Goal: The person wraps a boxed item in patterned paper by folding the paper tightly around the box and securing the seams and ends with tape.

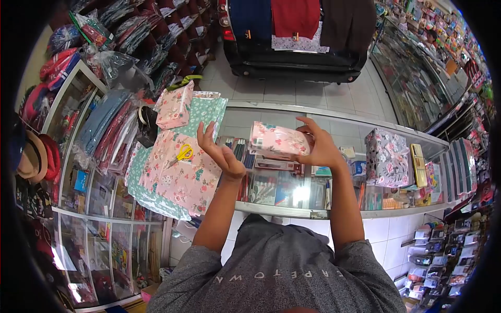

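Observation:
My right hand (319, 146) grips the right end of a small box wrapped in pink floral paper (279, 140), above the glass counter. To its left, my left hand (222, 152) is raised with the fingers apart and holds nothing. Below and left of that hand, yellow-handled scissors (185, 152) lie on a pink floral paper sheet (182, 180). Green floral paper (209, 112) shows under and behind the pink sheet. A larger pink floral wrapped box (176, 107) stands at the back of the papers.
A grey floral wrapped box (386, 157) stands on the counter at right, beside a gold-coloured pack (418, 165). The glass counter (313, 213) holds stationery inside. Plastic-wrapped garments (104, 128) lie at left. Beyond the counter is a black car rear (297, 65) draped with cloths.

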`<state>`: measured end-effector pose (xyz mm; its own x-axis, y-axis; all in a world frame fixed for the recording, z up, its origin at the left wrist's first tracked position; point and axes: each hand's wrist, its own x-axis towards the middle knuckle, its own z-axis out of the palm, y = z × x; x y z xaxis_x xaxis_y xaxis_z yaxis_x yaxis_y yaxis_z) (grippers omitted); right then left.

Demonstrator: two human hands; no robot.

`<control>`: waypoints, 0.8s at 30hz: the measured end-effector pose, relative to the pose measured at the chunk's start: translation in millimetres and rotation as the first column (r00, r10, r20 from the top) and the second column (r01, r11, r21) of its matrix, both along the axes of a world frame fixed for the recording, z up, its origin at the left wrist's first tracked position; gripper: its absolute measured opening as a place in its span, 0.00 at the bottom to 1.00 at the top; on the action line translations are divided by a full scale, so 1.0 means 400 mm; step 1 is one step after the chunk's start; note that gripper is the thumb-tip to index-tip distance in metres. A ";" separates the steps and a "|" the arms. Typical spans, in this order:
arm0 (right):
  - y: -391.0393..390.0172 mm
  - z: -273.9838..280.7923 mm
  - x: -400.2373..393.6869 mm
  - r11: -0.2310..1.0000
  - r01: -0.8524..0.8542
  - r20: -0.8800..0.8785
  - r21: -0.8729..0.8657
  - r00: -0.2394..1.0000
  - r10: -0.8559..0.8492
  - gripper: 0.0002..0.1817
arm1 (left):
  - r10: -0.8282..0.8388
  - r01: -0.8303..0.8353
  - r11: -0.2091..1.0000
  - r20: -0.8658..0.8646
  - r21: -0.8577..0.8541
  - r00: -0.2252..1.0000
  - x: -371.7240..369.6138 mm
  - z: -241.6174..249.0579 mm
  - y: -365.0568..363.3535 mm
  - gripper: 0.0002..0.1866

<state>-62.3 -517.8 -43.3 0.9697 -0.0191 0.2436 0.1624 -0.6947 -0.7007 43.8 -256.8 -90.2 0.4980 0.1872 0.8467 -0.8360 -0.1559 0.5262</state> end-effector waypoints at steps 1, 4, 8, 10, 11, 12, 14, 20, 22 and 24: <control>-0.011 0.001 -0.012 0.981 -0.053 0.035 0.186 0.998 0.047 0.57 | 0.003 -0.003 1.000 0.006 -0.003 1.000 0.002 0.002 -0.002 0.36; -0.038 -0.006 -0.021 0.859 -0.185 0.103 0.477 0.983 0.154 0.62 | -0.257 0.260 0.964 -0.056 0.058 0.965 -0.011 0.004 -0.018 0.38; -0.034 -0.003 -0.035 0.702 -0.345 0.227 0.624 0.939 0.259 0.64 | -0.649 0.672 0.733 -0.191 0.102 0.737 -0.045 0.027 -0.070 0.54; -0.026 0.004 -0.039 0.631 -0.376 0.264 0.678 0.926 0.269 0.65 | -0.710 0.744 0.652 -0.229 0.143 0.666 -0.069 0.051 -0.071 0.61; -0.025 0.005 -0.042 0.588 -0.388 0.276 0.710 0.921 0.274 0.66 | -0.695 0.757 0.622 -0.303 0.202 0.652 -0.083 0.062 -0.067 0.65; -0.023 0.003 -0.045 0.586 -0.387 0.277 0.712 0.921 0.272 0.66 | -0.672 0.770 0.584 -0.379 0.257 0.636 -0.102 0.072 -0.063 0.70; -0.023 0.005 -0.046 0.560 -0.397 0.291 0.727 0.917 0.274 0.66 | -0.706 0.787 0.588 -0.359 0.183 0.611 -0.131 0.082 -0.086 0.72; 0.004 0.004 -0.048 0.724 -0.320 0.215 0.611 0.947 0.237 0.68 | -0.605 0.690 0.724 -0.477 0.004 0.637 -0.164 0.069 -0.128 0.60; 0.011 -0.007 -0.042 0.711 -0.330 0.223 0.621 0.944 0.244 0.67 | -0.601 0.660 0.751 -0.410 0.002 0.686 -0.138 0.080 -0.133 0.52; 0.003 -0.013 -0.034 0.566 -0.383 0.236 0.730 0.918 0.318 0.63 | -0.728 0.606 0.685 -0.412 -0.404 0.547 -0.112 0.078 -0.141 0.44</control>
<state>-75.9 -516.5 -48.7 0.9219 0.1120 0.3709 0.3462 0.1912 -0.9185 -1.1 -313.0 -58.9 0.8745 -0.2588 0.4103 -0.2486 0.4871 0.8372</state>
